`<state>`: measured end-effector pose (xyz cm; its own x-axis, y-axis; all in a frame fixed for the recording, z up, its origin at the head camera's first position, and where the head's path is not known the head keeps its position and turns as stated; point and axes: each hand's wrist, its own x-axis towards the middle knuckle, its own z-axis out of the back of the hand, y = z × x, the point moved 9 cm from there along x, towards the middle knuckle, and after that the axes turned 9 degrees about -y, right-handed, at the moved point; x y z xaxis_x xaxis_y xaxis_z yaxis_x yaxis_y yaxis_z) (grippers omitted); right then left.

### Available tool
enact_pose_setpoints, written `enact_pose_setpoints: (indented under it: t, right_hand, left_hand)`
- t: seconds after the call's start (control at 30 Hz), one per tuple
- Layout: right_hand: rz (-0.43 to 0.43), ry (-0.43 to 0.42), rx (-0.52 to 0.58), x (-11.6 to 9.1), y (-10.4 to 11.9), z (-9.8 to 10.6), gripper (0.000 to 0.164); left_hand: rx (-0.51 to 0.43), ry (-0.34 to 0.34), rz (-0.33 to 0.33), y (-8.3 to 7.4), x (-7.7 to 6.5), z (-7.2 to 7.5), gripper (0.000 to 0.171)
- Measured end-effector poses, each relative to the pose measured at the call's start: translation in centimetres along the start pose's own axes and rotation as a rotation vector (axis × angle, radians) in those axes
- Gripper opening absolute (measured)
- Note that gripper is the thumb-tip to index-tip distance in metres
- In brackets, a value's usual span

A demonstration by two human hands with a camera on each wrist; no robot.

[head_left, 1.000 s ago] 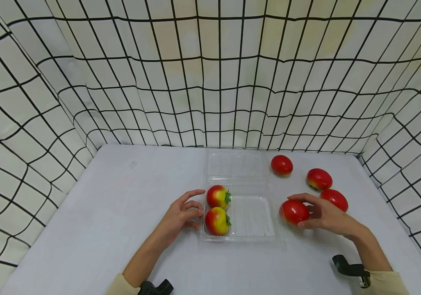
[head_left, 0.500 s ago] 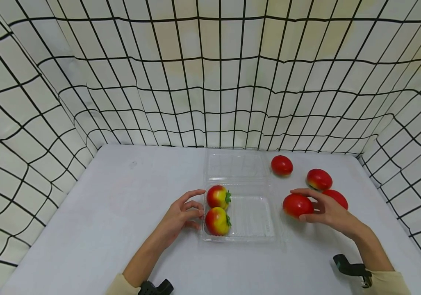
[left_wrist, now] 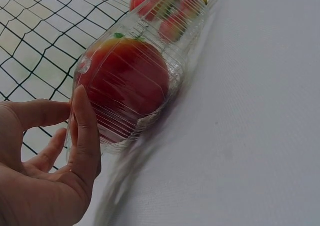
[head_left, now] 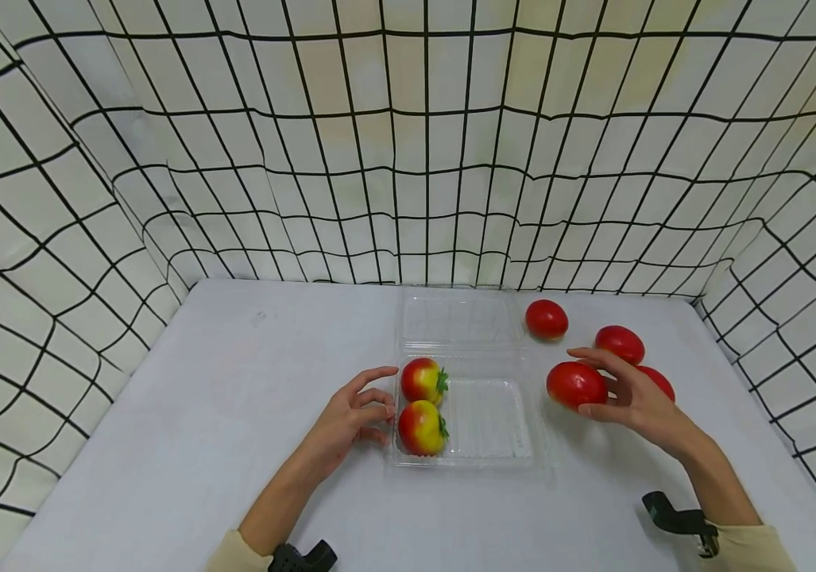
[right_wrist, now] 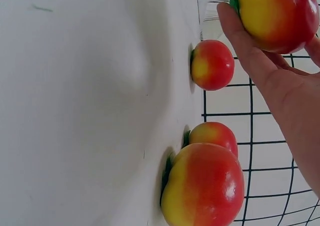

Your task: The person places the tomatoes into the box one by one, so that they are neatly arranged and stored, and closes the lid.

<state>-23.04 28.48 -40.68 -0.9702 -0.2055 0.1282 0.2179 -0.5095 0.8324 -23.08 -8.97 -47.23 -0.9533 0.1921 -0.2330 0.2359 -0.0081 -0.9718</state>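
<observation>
In the head view, an open clear plastic fruit box (head_left: 482, 421) has two red-and-yellow tomatoes with green leafy tops along its left side: an upper tomato (head_left: 420, 381) and a lower tomato (head_left: 422, 429). My left hand (head_left: 346, 417) holds the box's left edge, thumb and fingers at its rim; the left wrist view shows a tomato (left_wrist: 127, 78) behind the ribbed wall. To the right of the box, my right hand (head_left: 632, 397) grips another tomato (head_left: 576, 385) from its right side. This tomato (right_wrist: 275, 15) hangs above the table, its green top facing down.
A loose tomato (head_left: 547, 319) lies beside the box's open lid (head_left: 459, 320). Farther right sit a second loose tomato (head_left: 620, 343) and a third (head_left: 658, 381), partly behind my right hand. A black-grid net (head_left: 422, 159) encloses the white table (head_left: 236, 397) at back and sides.
My right hand has lifted its tomato off the table and moved slightly up and away from me with it. The left hand and the box have stayed in place.
</observation>
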Motion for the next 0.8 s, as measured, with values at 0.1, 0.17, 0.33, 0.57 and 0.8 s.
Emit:
enact_pose_setpoints:
  t: [0.1,0.17,0.33,0.57,0.8]
  right_hand:
    - [0.006,-0.023,0.005,0.1,0.2,0.1,0.081]
    - [0.006,-0.037,0.013,0.1,0.2,0.3,0.081]
    - [0.006,-0.056,0.036,0.1,0.4,0.4,0.080]
    - [0.014,-0.077,0.039,0.2,0.9,0.2,0.077]
    - [0.043,-0.093,0.031,0.5,1.4,-0.1,0.076]
  left_hand:
    - [-0.005,0.004,0.001,0.0,0.0,0.0,0.059]
    - [-0.005,0.005,0.002,0.0,0.0,0.0,0.059]
    - [-0.004,0.007,0.004,0.1,0.1,-0.1,0.060]
    - [-0.012,0.009,0.004,0.1,0.1,-0.1,0.060]
    - [-0.009,0.010,0.003,0.1,0.1,0.0,0.060]
